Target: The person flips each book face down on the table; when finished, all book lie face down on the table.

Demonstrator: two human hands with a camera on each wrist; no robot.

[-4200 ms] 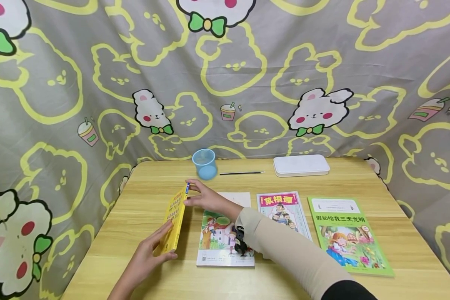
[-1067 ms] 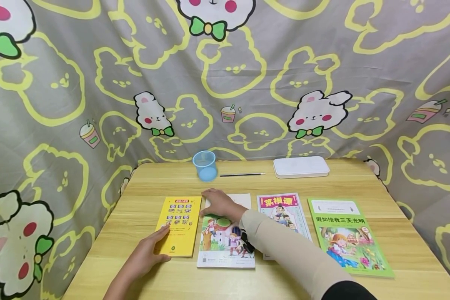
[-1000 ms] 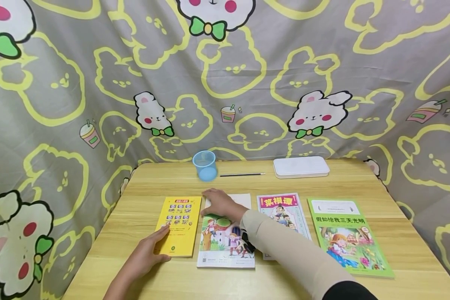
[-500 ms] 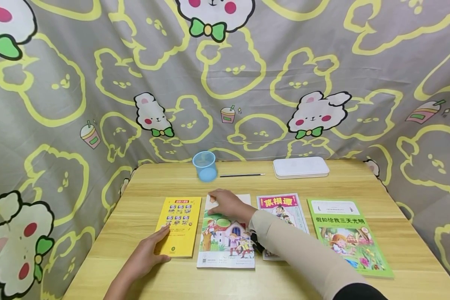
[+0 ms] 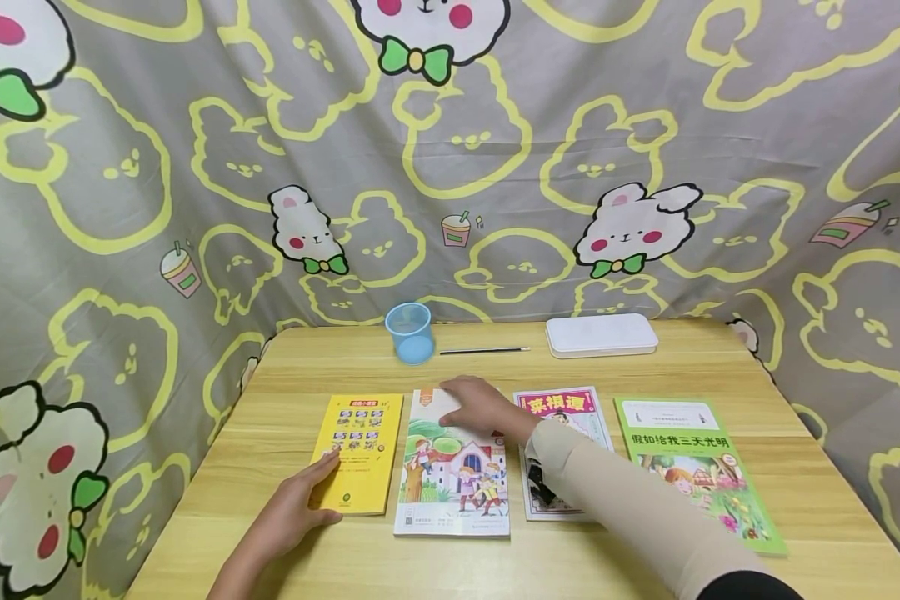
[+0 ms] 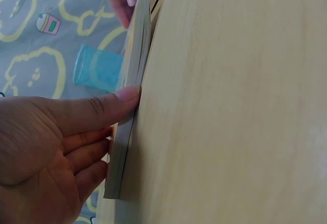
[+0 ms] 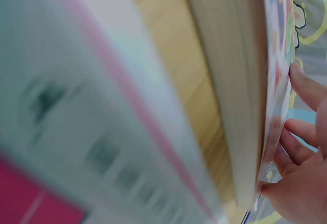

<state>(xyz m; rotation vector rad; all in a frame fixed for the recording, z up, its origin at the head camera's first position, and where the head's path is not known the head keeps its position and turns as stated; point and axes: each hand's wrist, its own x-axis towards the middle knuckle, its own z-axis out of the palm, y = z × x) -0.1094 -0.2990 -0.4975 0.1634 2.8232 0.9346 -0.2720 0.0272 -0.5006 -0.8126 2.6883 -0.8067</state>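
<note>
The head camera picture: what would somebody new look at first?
Most likely the curtain, with its big white bunnies, filling everything behind the table. Then maybe the bright yellow book, lying on the table's left side with the left hand touching it.

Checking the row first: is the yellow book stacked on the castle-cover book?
No, the head view shows the yellow book lying beside the castle-cover book, tabletop visible between them.

I can read 假如给我三天光明 on the green book [image 5: 693, 458] and 菜根谭 on the pink-titled book [image 5: 566, 406]. Small print on the yellow book [image 5: 363, 467]: illegible.
</note>
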